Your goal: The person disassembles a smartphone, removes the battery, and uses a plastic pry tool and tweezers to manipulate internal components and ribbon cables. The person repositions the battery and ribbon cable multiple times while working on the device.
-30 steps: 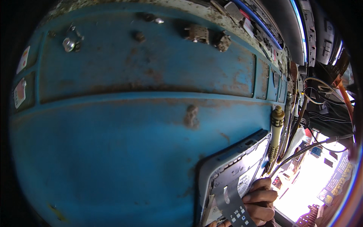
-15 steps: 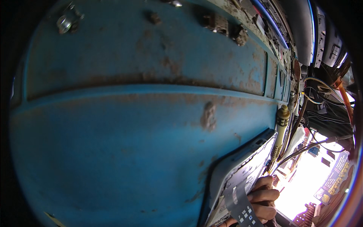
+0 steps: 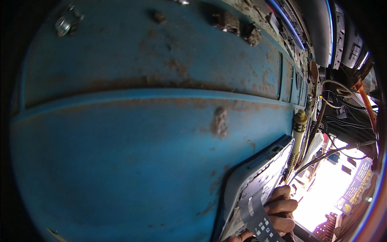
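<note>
A phone with its back off stands tilted at the lower right of the blue work mat, its pale inside facing right. A dark grey flat strip with small printed marks lies across its lower part. My right hand reaches in at the lower right edge, its fingers curled round the phone's right side beside the strip. Part of a finger or thumb shows at the phone's lower end. My left hand is out of view.
A pale yellow pen-like tool lies along the mat's right edge, beside cables. Small metal parts lie at the top, with a shiny threaded piece at upper left. Dark devices stand at upper right; bright daylight enters at lower right.
The whole view has shifted slightly, so the mat and the parts sit a little further left and up. My right hand keeps its hold on the phone.
</note>
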